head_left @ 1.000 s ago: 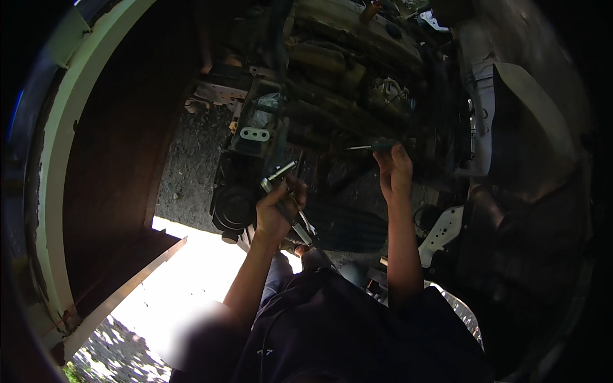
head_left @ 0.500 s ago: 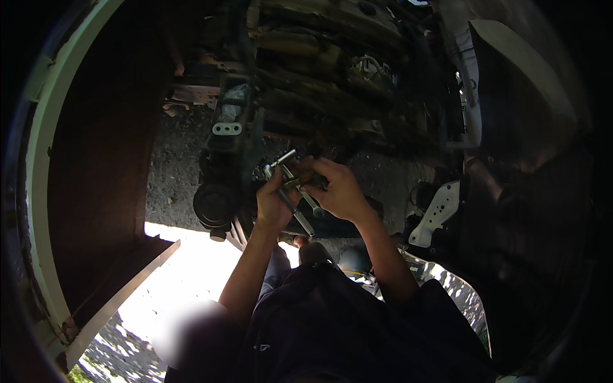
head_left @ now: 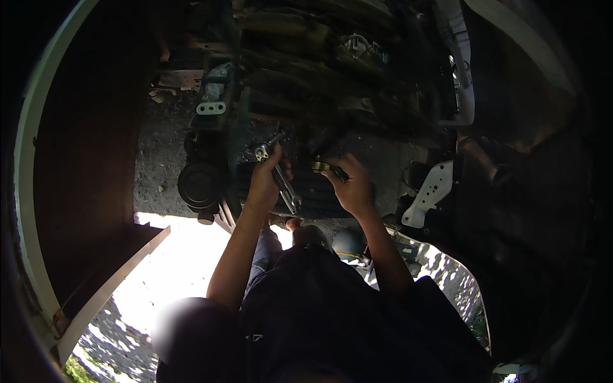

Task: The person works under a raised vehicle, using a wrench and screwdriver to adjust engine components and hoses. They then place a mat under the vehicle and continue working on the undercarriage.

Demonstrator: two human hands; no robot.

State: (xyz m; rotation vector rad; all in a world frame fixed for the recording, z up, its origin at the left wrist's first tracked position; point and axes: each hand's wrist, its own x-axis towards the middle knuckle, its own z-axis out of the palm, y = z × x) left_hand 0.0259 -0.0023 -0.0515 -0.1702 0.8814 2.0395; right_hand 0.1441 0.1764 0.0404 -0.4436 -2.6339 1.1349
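OK so the left hand (head_left: pixel 262 184) is wrapped around a chrome ratchet (head_left: pixel 287 196), fingers closed on it. It sits a bit left of centre, over a dark ribbed surface (head_left: pixel 316 191). Its long axis runs on a slant: head at the upper left by the thumb, handle end pointing down and right, back toward the wearer's legs. A short bar sticks out by the head, aimed up and right. Same grip also has an open-ended wrench (head_left: pixel 297 200) lying close alongside the handle, open end down-right too.

Right hand (head_left: pixel 355 190) is pinched narrow on a small brass-coloured piece (head_left: pixel 320 166), which faces left toward the other hand, the 2 hands well apart. There's something dark in those fingers as well, too murky to tell. Off to the right is a white bracket (head_left: pixel 431 191) full of holes, tilted.
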